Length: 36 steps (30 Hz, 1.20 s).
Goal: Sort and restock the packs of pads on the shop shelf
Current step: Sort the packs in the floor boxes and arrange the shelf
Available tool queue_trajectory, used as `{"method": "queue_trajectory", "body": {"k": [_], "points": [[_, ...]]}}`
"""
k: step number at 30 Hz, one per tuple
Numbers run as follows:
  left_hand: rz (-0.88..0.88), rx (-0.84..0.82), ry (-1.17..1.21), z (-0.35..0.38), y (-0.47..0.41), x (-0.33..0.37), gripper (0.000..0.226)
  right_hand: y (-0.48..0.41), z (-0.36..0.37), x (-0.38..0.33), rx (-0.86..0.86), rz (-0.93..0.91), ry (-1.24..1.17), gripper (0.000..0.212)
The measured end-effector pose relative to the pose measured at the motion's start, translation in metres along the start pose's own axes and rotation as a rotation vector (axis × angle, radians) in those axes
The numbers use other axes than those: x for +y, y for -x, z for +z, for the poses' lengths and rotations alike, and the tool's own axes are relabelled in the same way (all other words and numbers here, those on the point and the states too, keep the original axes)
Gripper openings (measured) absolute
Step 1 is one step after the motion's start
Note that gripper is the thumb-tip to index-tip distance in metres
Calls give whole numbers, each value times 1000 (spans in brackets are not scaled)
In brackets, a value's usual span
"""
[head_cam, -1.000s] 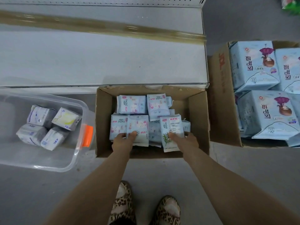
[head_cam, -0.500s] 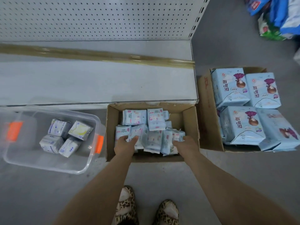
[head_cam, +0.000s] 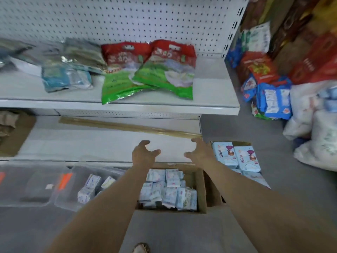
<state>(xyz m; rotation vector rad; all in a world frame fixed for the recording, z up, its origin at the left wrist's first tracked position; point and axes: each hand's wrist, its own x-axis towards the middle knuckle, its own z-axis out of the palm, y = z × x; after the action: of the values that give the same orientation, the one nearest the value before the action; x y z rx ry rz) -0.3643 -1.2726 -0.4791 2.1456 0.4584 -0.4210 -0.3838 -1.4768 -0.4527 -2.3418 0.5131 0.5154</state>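
Observation:
My left hand (head_cam: 144,155) and my right hand (head_cam: 199,152) are stretched out above the bare bottom shelf (head_cam: 102,143), palms facing each other, fingers loosely spread, both holding nothing. Below my arms an open cardboard box (head_cam: 200,189) on the floor holds several small pale blue pad packs (head_cam: 167,190). To its right a second cardboard box (head_cam: 213,194) carries larger blue pad packs (head_cam: 235,157). A clear plastic tub (head_cam: 73,190) at the left holds a few white and purple packs (head_cam: 91,187).
The upper shelf (head_cam: 209,88) carries red-and-green bags (head_cam: 155,70) and blurred bluish packs (head_cam: 65,77) against a pegboard back. Another clear tub (head_cam: 27,185) sits far left. Piled packs and white sacks (head_cam: 313,128) crowd the floor at the right. A brown strip (head_cam: 127,127) lies on the bottom shelf.
Both hands have let go of the packs in the box and risen up over the bottom shelf. The view has tilted up, bringing the upper shelf into sight.

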Motion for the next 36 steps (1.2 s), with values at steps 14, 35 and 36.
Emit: {"method": "queue_trajectory", "body": {"k": [14, 35, 36], "points": [[584, 406, -217, -224, 161, 249, 59, 181, -246, -214, 297, -506, 206, 71], [517, 648, -233, -365, 175, 314, 70, 220, -312, -352, 434, -710, 148, 58], [515, 645, -231, -370, 166, 314, 70, 214, -309, -358, 430, -705, 144, 54]]}}
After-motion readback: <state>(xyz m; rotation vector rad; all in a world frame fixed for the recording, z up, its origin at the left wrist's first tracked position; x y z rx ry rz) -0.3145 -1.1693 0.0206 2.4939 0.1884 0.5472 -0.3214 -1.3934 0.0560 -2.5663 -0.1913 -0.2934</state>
